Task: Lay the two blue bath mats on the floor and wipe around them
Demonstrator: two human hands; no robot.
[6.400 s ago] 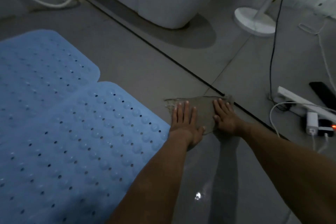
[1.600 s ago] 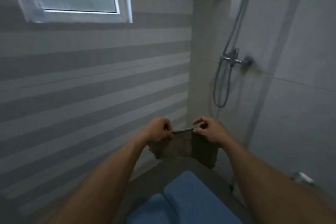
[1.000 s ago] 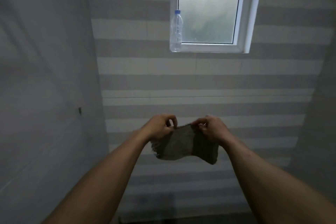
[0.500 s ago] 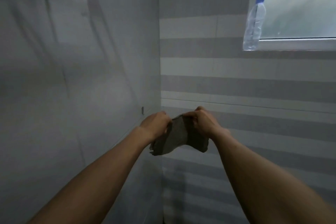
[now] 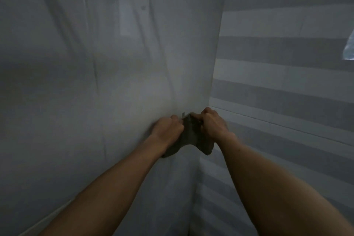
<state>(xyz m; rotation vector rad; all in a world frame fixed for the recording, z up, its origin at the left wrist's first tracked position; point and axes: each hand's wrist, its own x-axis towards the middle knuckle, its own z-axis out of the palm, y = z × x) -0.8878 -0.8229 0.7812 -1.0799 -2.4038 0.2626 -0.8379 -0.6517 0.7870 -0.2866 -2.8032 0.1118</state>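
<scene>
Now: I stand and face a corner of the walls.
Left hand (image 5: 167, 129): my fingers curl tight on one top edge of the brown cloth (image 5: 188, 136).
Right hand (image 5: 213, 125): it pinches the other top edge, very close to my left.
Cloth: it hangs down, bunched between my fists.
Blue mats: I can't see them or the floor.
Next: I think the floor is below, so both hands go down together.
Nearer hand: neither, they are level.

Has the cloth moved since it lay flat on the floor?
Yes. The cloth is now lifted off the floor, gripped bunched between the left hand and right hand, in front of the wall corner.
</scene>
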